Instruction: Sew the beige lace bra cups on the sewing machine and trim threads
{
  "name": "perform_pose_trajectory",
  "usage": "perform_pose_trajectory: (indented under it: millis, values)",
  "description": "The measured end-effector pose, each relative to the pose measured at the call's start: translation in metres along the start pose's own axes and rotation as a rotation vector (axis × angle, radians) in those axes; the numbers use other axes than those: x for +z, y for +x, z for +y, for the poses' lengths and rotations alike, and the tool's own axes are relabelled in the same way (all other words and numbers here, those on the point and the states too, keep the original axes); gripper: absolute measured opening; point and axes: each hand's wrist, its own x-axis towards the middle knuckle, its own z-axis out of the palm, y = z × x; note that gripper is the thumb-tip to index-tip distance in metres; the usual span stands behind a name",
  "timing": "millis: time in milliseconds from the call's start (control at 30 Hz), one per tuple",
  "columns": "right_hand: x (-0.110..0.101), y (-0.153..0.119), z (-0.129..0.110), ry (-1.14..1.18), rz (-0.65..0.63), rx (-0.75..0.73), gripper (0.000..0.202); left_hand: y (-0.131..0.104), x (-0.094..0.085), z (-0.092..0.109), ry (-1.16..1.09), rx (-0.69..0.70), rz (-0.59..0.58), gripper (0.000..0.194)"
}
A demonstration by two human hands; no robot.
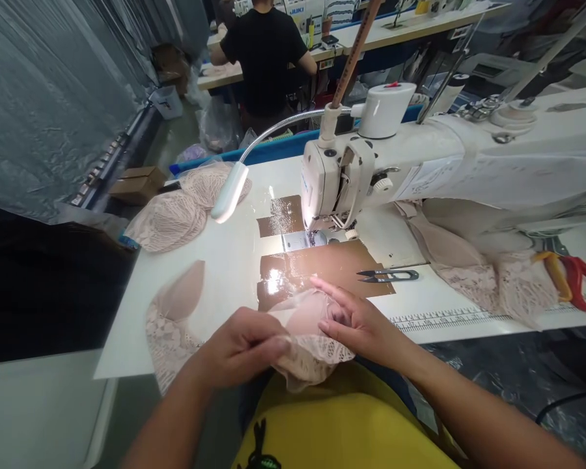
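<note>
At the table's front edge I hold a beige lace bra cup [305, 355], its smooth side and its lace border both showing. My left hand [247, 345] pinches its left side between thumb and fingers. On its right side lies my right hand [359, 322], thumb on the fabric and index finger stretched out, gripping the edge. Just beyond is the sewing machine [332, 176], its needle area lit over the metal plate [303, 240]. Black thread snips [390, 276] lie on the brown tape [322, 267], to the right of the cup and apart from my hands.
Stacked lace cups [168, 218] lie at the back left, and another lace piece [176, 306] hangs over the left edge. More lace pieces [498, 280] and red-handled scissors [579, 283] are at the right. A lamp [229, 192] arches above the table. A person in black [266, 58] sits beyond.
</note>
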Motion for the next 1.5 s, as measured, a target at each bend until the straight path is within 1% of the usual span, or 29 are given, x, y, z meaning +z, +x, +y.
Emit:
perform_pose_trajectory:
  millis: [67,100,133,200,267,333,400,467,500,533,600,667,700,767,800,867,933,967,1000,1067,1167,1233,1267,1300,1333,1367,1433,1467,1500]
  values:
    - [-0.002,0.001,0.000,-0.079,0.048,-0.069,0.063,0.000,0.001,0.009,0.046,-0.010,-0.099,0.034]
    - [-0.003,0.002,0.000,-0.095,0.046,-0.119,0.059,0.002,0.002,0.011,0.081,0.002,-0.095,0.033]
    - [-0.003,0.003,0.000,-0.103,0.031,-0.177,0.052,0.005,0.003,0.011,0.125,0.021,-0.051,0.031]
    - [-0.004,0.006,-0.001,-0.088,-0.014,-0.276,0.034,0.013,0.005,0.005,0.193,0.049,0.081,0.026]
    - [-0.006,0.009,-0.002,-0.035,-0.053,-0.307,0.027,0.021,0.009,-0.007,0.176,0.047,0.160,0.028]
    - [-0.008,0.013,-0.001,0.038,-0.095,-0.273,0.032,0.026,0.016,-0.021,0.108,0.021,0.237,0.032]
    - [-0.011,0.016,0.000,0.096,-0.196,-0.249,0.045,0.028,0.023,-0.032,0.066,-0.013,0.397,0.035]
    - [-0.012,0.017,0.001,0.128,-0.286,-0.250,0.050,0.029,0.029,-0.040,0.066,-0.037,0.568,0.037]
    - [-0.012,0.018,0.002,0.131,-0.298,-0.246,0.049,0.029,0.031,-0.041,0.070,-0.041,0.615,0.037]
    - [-0.012,0.018,0.002,0.127,-0.278,-0.234,0.047,0.030,0.032,-0.042,0.072,-0.042,0.634,0.038]
    - [-0.010,0.019,0.002,0.122,-0.191,-0.193,0.043,0.031,0.032,-0.042,0.046,-0.043,0.633,0.039]
    - [-0.007,0.019,0.003,0.143,-0.122,-0.168,0.044,0.031,0.031,-0.041,-0.105,-0.074,0.634,0.040]
    - [-0.006,0.018,0.003,0.174,-0.100,-0.166,0.044,0.031,0.030,-0.040,-0.249,-0.098,0.649,0.039]
    - [-0.005,0.017,0.006,0.263,-0.044,-0.176,0.042,0.029,0.031,-0.040,-0.636,-0.157,0.663,0.035]
    - [-0.005,0.016,0.007,0.303,0.004,-0.189,0.041,0.026,0.032,-0.040,-0.834,-0.171,0.651,0.038]
    - [-0.004,0.016,0.009,0.341,0.120,-0.216,0.039,0.022,0.039,-0.040,-1.128,-0.157,0.577,0.056]
    - [-0.001,0.018,0.008,0.310,0.203,-0.232,0.039,0.019,0.048,-0.039,-1.245,-0.138,0.467,0.076]
    - [0.002,0.020,0.008,0.279,0.222,-0.234,0.041,0.020,0.053,-0.038,-1.245,-0.141,0.430,0.079]
    - [0.006,0.022,0.006,0.250,0.230,-0.230,0.043,0.021,0.058,-0.037,-1.223,-0.158,0.410,0.077]
    - [0.013,0.026,0.004,0.248,0.215,-0.196,0.044,0.026,0.063,-0.034,-1.155,-0.202,0.438,0.069]
    - [0.022,0.030,0.002,0.462,0.208,-0.075,0.039,0.032,0.065,-0.034,-1.081,-0.244,0.554,0.065]
    - [0.023,0.031,0.002,0.637,0.249,-0.018,0.037,0.028,0.065,-0.039,-1.034,-0.269,0.597,0.053]
    - [0.022,0.031,0.001,0.697,0.278,-0.012,0.037,0.023,0.065,-0.043,-1.004,-0.277,0.594,0.043]
    - [0.021,0.031,0.001,0.736,0.307,-0.015,0.037,0.016,0.064,-0.048,-0.976,-0.273,0.559,0.029]
    - [0.018,0.031,0.000,0.758,0.326,-0.021,0.036,0.008,0.062,-0.052,-0.953,-0.259,0.489,0.013]
    - [0.015,0.031,0.000,0.768,0.339,-0.027,0.036,-0.002,0.059,-0.055,-0.926,-0.239,0.384,0.011]
    - [0.009,0.031,0.000,0.758,0.346,-0.038,0.037,-0.021,0.047,-0.054,-0.832,-0.189,0.120,0.038]
    - [0.007,0.031,-0.001,0.725,0.326,-0.041,0.037,-0.030,0.039,-0.050,-0.736,-0.171,0.018,0.042]
    - [0.005,0.030,-0.002,0.666,0.284,-0.041,0.037,-0.036,0.031,-0.044,-0.617,-0.137,-0.015,0.040]
